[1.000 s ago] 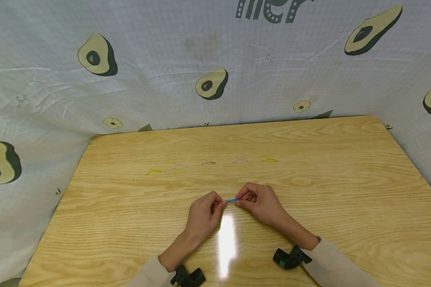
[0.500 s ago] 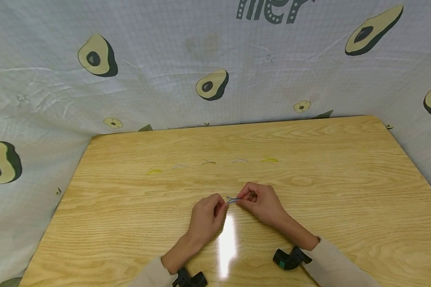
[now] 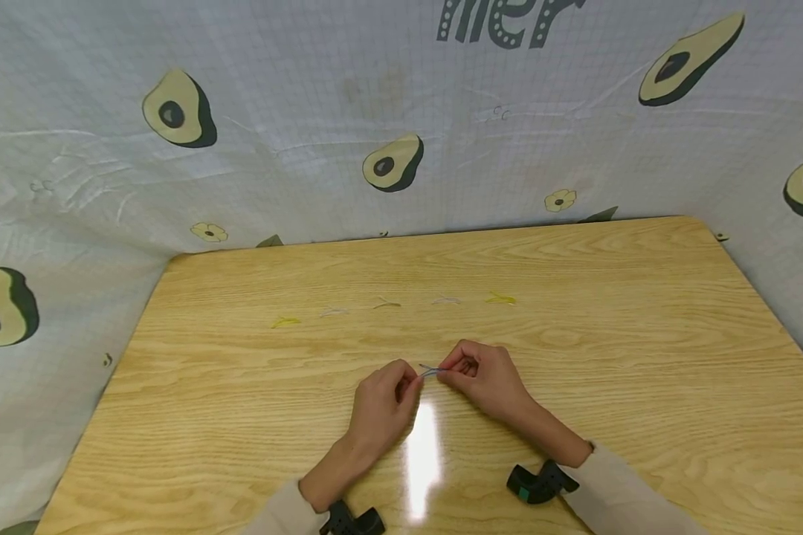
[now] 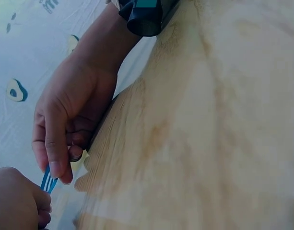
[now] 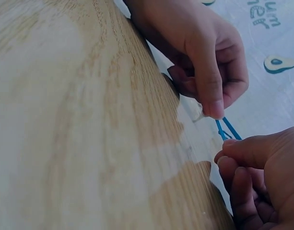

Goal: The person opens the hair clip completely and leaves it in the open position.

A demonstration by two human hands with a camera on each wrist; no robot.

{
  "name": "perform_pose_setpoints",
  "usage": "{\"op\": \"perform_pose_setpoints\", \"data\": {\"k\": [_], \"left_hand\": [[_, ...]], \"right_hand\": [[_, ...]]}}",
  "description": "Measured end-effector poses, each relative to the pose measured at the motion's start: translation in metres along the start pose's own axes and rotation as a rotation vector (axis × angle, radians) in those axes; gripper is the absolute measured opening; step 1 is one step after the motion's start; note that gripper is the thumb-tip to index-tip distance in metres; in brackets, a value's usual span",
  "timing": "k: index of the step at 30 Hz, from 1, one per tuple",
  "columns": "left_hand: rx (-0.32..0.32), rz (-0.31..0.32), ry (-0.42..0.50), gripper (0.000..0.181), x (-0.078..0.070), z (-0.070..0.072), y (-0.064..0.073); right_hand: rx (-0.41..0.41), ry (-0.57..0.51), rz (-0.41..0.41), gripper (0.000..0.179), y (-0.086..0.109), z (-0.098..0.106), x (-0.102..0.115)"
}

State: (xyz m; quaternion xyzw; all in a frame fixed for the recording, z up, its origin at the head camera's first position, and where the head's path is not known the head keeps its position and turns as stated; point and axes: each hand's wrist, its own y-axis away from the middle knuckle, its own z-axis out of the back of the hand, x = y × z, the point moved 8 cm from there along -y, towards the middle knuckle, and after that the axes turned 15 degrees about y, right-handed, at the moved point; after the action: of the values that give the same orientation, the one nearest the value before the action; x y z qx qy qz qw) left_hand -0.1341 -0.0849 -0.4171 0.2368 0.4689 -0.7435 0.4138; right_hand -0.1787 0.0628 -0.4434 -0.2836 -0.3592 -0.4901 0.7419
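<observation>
Between my two hands, just above the middle of the table, is a thin blue strand (image 3: pixel 431 370), folded so that its lengths cross and fork. My left hand (image 3: pixel 383 397) pinches a lower end of it between thumb and finger. The other end points up and left, apparently free in the head view. My right hand (image 3: pixel 487 377) pinches the strand's right side, and its fingertips cover that part. Up close in the right wrist view, separate blue lengths (image 5: pixel 231 128) span the small gap between the two hands. The strand's exact kind cannot be told.
Several similar thin folded strands lie in a row beyond the hands: a yellow one (image 3: pixel 285 322), a whitish one (image 3: pixel 334 312), a tan one (image 3: pixel 387 303), another whitish one (image 3: pixel 446 301) and another yellow one (image 3: pixel 502 299). A printed sheet (image 3: pixel 281 148) hangs behind the wooden table (image 3: pixel 609 334).
The blue strand's lengths lay close together a second ago; now its left ends are spread in a fork. My left hand has shifted slightly right; my right hand has stayed nearly still.
</observation>
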Motion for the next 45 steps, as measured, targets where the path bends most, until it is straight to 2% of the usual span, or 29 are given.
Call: {"op": "perform_pose_setpoints", "data": {"k": [10, 17, 22, 31, 45], "left_hand": [[-0.035, -0.025, 0.027, 0.017, -0.003, -0.013, -0.014], [-0.040, -0.043, 0.025, 0.015, -0.007, -0.023, -0.025], [-0.050, -0.039, 0.021, 0.014, -0.007, -0.033, -0.032], [-0.094, -0.120, -0.029, 0.017, -0.017, -0.053, -0.046], [-0.159, -0.094, -0.026, 0.015, -0.020, -0.089, -0.064]], "right_hand": [[-0.052, 0.033, -0.050, 0.007, -0.005, 0.019, -0.009], [-0.077, 0.064, -0.032, 0.006, -0.009, 0.035, -0.009], [-0.078, 0.090, -0.033, 0.006, -0.010, 0.046, -0.017], [-0.057, 0.101, -0.064, 0.019, -0.011, 0.071, -0.032], [-0.093, 0.146, -0.080, 0.012, -0.009, 0.104, -0.057]]}}
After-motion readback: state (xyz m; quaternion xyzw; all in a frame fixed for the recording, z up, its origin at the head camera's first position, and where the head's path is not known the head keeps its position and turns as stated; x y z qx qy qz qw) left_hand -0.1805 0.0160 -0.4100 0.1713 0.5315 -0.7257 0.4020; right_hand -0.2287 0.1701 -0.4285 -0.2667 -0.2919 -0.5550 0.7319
